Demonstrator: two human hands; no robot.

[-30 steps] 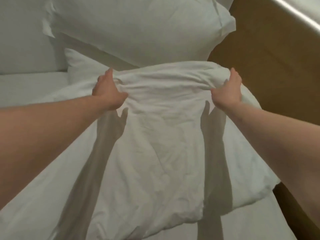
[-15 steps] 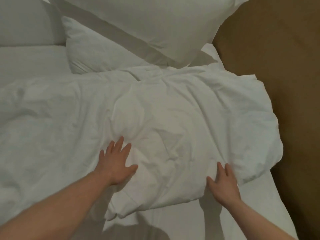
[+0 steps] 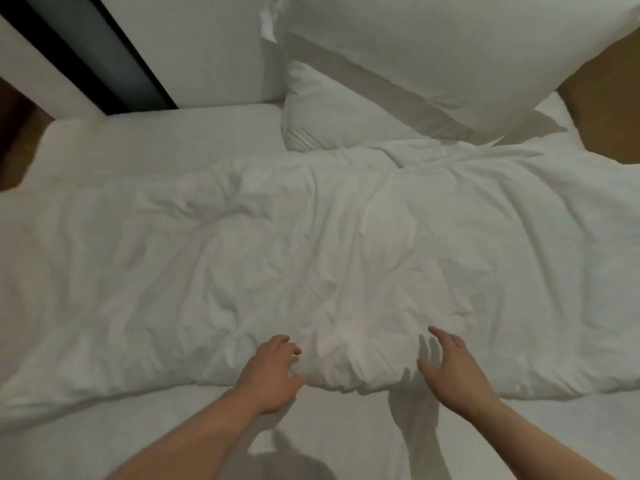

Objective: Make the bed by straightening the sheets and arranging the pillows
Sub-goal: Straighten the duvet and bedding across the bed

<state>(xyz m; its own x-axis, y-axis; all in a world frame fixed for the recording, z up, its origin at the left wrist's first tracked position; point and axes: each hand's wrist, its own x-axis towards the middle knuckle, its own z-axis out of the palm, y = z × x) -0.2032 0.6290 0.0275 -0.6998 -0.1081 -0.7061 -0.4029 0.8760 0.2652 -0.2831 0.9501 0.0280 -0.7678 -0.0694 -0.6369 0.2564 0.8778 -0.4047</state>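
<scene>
A rumpled white duvet [image 3: 311, 251] lies bunched in a band across the bed, with its near edge folded under. My left hand [image 3: 270, 372] rests at that near edge with its fingers loosely bent and its thumb by the fold. My right hand [image 3: 453, 368] hovers just over the same edge, fingers spread and relaxed, casting a shadow on the cloth. Two white pillows sit at the back right. The upper pillow [image 3: 443, 46] leans over the lower pillow [image 3: 339, 112]. Bare white sheet [image 3: 156, 140] shows beyond the duvet and in front of it.
A white padded headboard [image 3: 214, 46] stands behind the bed, with a dark vertical strip [image 3: 90, 46] to its left. A brown surface [image 3: 609, 98] shows past the bed's right side and a darker patch [image 3: 14, 133] at the far left.
Both hands let go of the duvet's top edge, which now lies down by the pillows. They pressed flat on it, then drew back to its near edge. The view swung left.
</scene>
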